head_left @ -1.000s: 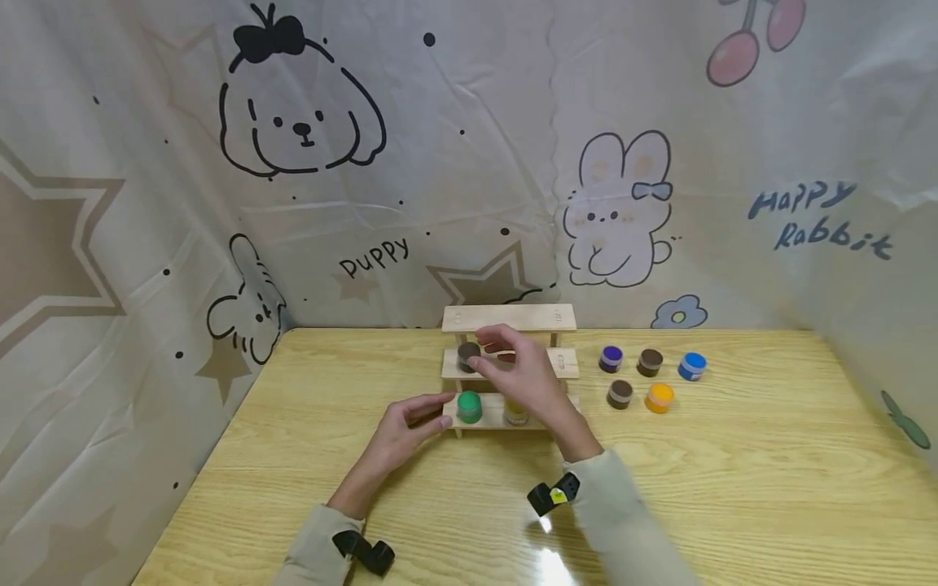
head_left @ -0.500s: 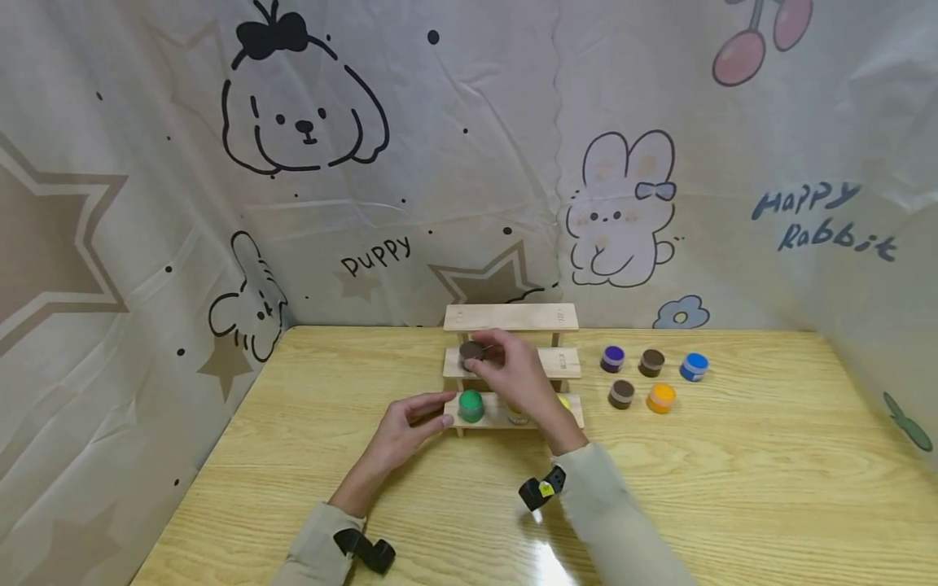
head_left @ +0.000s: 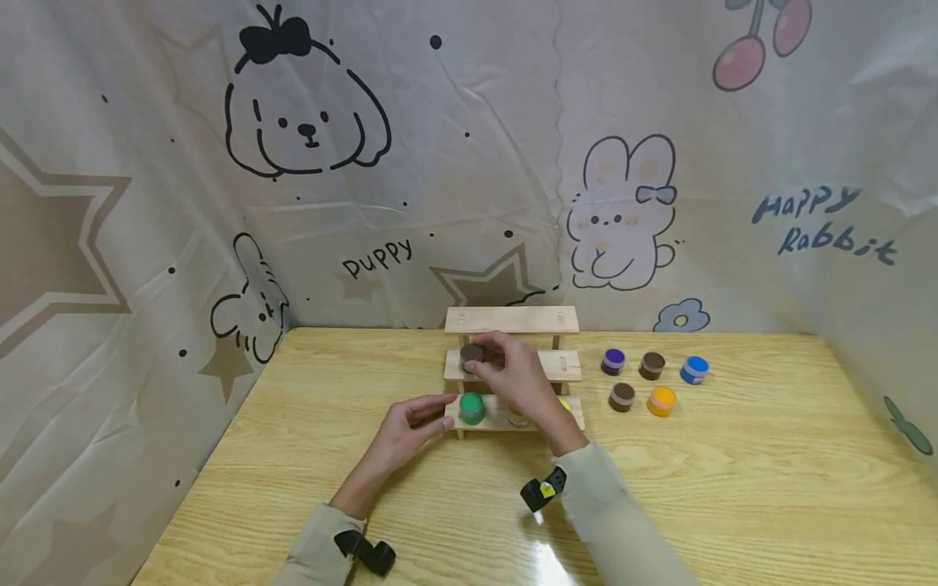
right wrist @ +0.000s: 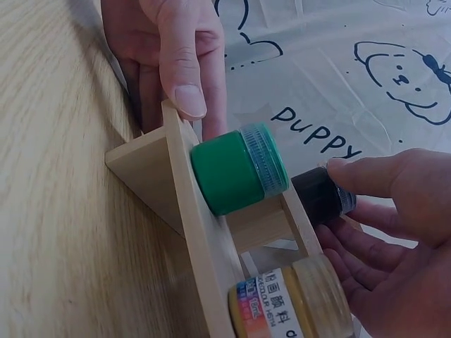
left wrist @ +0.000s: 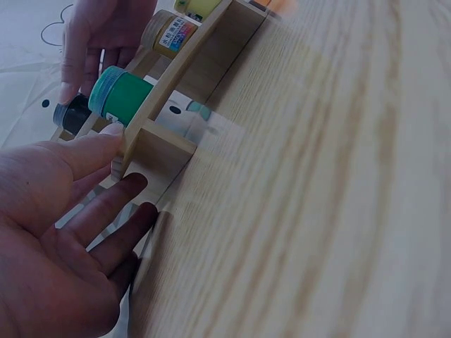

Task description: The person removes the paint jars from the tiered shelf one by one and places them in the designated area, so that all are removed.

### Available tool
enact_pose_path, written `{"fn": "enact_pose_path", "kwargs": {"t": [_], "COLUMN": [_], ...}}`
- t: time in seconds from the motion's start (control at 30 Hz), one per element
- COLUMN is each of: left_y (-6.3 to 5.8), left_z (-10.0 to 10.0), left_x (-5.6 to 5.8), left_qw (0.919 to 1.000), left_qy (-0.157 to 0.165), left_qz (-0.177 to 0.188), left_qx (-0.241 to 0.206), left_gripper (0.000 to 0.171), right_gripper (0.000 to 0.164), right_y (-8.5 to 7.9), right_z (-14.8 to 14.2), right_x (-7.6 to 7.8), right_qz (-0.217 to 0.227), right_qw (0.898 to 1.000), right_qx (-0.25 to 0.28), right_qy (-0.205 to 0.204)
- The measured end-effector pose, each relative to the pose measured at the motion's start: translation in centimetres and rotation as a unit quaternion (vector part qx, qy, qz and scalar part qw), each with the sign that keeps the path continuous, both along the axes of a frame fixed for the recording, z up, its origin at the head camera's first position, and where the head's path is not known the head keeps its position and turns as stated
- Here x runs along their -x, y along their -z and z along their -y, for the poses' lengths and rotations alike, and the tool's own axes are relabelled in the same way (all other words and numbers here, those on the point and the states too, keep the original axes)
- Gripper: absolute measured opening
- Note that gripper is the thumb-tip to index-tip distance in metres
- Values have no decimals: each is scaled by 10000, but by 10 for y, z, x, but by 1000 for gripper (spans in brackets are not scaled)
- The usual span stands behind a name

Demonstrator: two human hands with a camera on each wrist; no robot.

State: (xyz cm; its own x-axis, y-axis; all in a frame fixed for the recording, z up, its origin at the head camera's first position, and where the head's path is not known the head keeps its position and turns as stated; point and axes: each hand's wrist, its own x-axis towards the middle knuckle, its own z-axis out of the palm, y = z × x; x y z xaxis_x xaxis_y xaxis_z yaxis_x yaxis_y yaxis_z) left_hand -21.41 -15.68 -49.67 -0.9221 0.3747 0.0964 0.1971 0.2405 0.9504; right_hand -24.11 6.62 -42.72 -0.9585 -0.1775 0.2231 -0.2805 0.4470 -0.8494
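Note:
A three-step wooden rack (head_left: 511, 320) stands near the table's back edge. My right hand (head_left: 516, 374) pinches a dark-lidded paint jar (head_left: 471, 356) between thumb and fingers, at the left end of the middle step. In the right wrist view, that dark paint jar (right wrist: 320, 196) sits right at the step's board. My left hand (head_left: 406, 427) holds the left end of the lowest step, its thumb on the board edge. Beside that thumb stands a green paint jar (left wrist: 121, 96). An ochre paint jar (right wrist: 289, 303) and a yellow paint jar (left wrist: 197, 8) share this step.
To the rack's right, several paint jars stand on the wooden table (head_left: 740, 480): purple (head_left: 613, 361), two dark brown, among them one in front (head_left: 622, 397), blue (head_left: 694, 369) and orange (head_left: 662, 400). A printed curtain (head_left: 476, 203) hangs close behind the rack.
My right hand has shifted slightly left and stayed around the dark paint jar, uncovering the yellow jar on the lowest step. My left hand keeps its place on the rack.

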Motion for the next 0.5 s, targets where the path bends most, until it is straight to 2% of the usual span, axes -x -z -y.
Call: {"fn": "enact_pose_path", "kwargs": {"t": [0.5], "left_y": [1], "left_z": [0], "left_x": [-1], "left_qw": [10000], "left_qy": [-29], "left_qz": [-20], "left_qx": [9], "left_gripper": [41], "right_gripper": [38], "right_y": [-6], "right_z": [-4], "right_x": [-7], "right_qz": [-197], "right_qw": [9998], "right_qx": [-23], "right_qy": [4]}}
